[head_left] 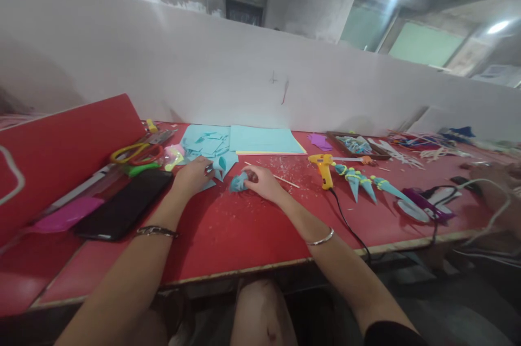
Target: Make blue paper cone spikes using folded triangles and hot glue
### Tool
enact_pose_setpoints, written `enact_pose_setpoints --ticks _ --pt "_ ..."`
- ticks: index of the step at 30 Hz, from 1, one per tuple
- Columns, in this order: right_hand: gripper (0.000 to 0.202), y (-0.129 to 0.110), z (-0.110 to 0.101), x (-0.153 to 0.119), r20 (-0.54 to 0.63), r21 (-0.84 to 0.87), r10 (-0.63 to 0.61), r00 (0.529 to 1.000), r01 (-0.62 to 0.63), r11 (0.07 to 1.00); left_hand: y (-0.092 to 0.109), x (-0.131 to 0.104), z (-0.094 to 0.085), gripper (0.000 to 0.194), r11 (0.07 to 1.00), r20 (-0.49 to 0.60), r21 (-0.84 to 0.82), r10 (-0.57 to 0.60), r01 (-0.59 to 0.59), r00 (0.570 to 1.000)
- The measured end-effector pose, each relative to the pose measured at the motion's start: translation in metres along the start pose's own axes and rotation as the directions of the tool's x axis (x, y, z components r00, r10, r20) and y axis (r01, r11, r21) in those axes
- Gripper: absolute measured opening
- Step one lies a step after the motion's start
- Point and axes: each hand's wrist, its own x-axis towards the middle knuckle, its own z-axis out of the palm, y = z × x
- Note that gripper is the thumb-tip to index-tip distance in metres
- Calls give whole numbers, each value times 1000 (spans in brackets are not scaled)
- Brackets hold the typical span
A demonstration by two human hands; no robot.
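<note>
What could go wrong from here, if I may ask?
The cord of the glue gun runs over the table edge near the right forearm and might snag. The right hand could crease the blue paper piece it pinches. The left hand may scatter the loose paper pieces beyond it.

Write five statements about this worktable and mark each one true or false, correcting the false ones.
1. The fingers of the right hand are on a crumpled blue paper piece. True.
2. The glue gun is blue. False: it is yellow.
3. The black phone lies on the left hand's side of the table. True.
4. The purple paper lies to the left of the large blue sheet. False: it lies to the right of it.
5. Only one wrist wears a bracelet. False: there is one on each wrist.
</note>
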Motion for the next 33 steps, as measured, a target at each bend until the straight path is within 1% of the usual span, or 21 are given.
enact_pose_setpoints --ticks 2,5,7,9,11,12,14,15,16,17,19,20,21,22,24,26,27,28,30,33 --pt "23 -1 0 0 8 79 -4 1000 4 997 1 0 0 27 1000 11 15 23 -23 1000" --pt "15 -2 1 1 42 118 -23 999 17 993 4 0 1 26 997 36 34 64 -65 997" --pt "13 -2 0 1 47 163 14 999 -21 986 8 1 3 24 993 66 63 97 -101 993" --pt "11 0 -3 1 55 262 50 997 -62 963 12 0 4 22 987 96 91 127 -135 987" --pt "14 2 -9 1 40 409 55 998 -67 910 16 0 3 23 982 113 102 149 -161 982" --pt "18 3 -12 1 9 493 54 998 -52 868 18 -1 3 24 980 115 104 157 -169 981" --pt "25 3 -19 1 -95 657 113 989 -23 753 19 -2 1 26 979 115 108 161 -173 980" --pt "29 3 -22 1 -131 708 151 980 -14 706 20 -3 1 27 979 114 107 161 -173 980" --pt "32 3 -24 1 -160 734 187 969 -10 679 20 -4 0 27 980 111 102 161 -172 981" --pt "33 2 -26 1 -172 733 203 964 -13 680 19 -5 0 28 981 104 93 160 -170 982" --pt "32 2 -29 0 -132 672 168 977 -36 740 18 -6 1 29 983 88 75 161 -168 983" --pt "30 3 -30 -2 -74 619 117 990 -47 784 17 -6 2 30 984 76 67 162 -168 984" --pt "29 3 -32 -3 11 560 54 999 -50 827 17 -6 3 31 984 60 60 164 -168 985" --pt "30 4 -33 -4 112 501 -10 994 -48 864 17 -6 3 33 984 39 53 168 -170 985" --pt "33 5 -34 -7 301 400 -106 948 -25 916 18 -5 4 37 982 -10 34 187 -187 982" --pt "31 6 -33 -8 422 320 -157 893 15 947 21 -5 3 38 980 -60 11 200 -200 978" --pt "27 6 -32 -9 443 289 -167 881 36 957 23 -5 2 37 980 -80 -1 199 -200 977" --pt "23 6 -31 -9 444 266 -172 879 54 963 24 -5 1 36 981 -99 -15 191 -194 977" --pt "17 5 -27 -9 396 248 -166 903 68 966 27 -5 -3 35 985 -137 -45 161 -169 977" --pt "14 5 -21 -8 314 283 -131 940 39 958 31 -5 -9 37 983 -170 -93 142 -159 975"
